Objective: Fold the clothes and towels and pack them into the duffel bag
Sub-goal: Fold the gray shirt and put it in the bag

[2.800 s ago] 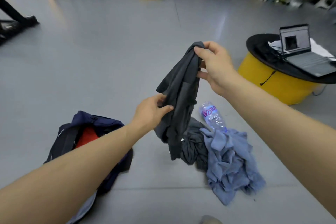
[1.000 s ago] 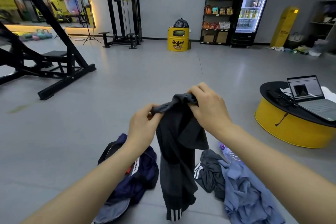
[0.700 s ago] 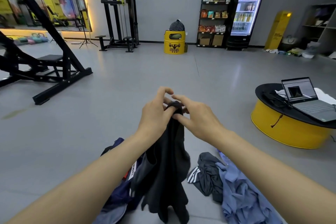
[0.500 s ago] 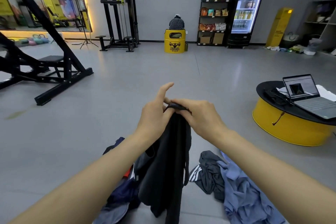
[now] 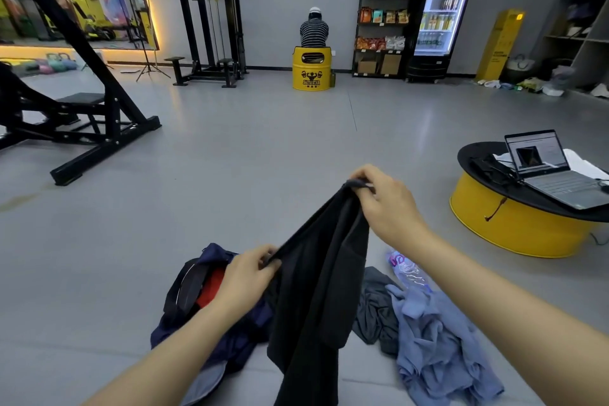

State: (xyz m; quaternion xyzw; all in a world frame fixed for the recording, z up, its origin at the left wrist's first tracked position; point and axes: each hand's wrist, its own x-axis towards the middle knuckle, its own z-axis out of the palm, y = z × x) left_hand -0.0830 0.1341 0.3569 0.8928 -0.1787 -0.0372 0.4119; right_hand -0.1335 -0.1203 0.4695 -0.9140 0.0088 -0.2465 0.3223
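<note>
Head view: mid-fold. Grips dark garment [image 5: 323, 290] with left hand [image 5: 250, 270] and right hand [image 5: 385, 201], both clamped on its upper edge, over the floor beside the open duffel bag [image 5: 184, 290]. Next likely calls for bringing the edges together.

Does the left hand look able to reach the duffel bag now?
Probably yes: the left hand is right by the open duffel bag with nothing between them, though it is busy pinching the dark garment that the right hand also holds.
</note>
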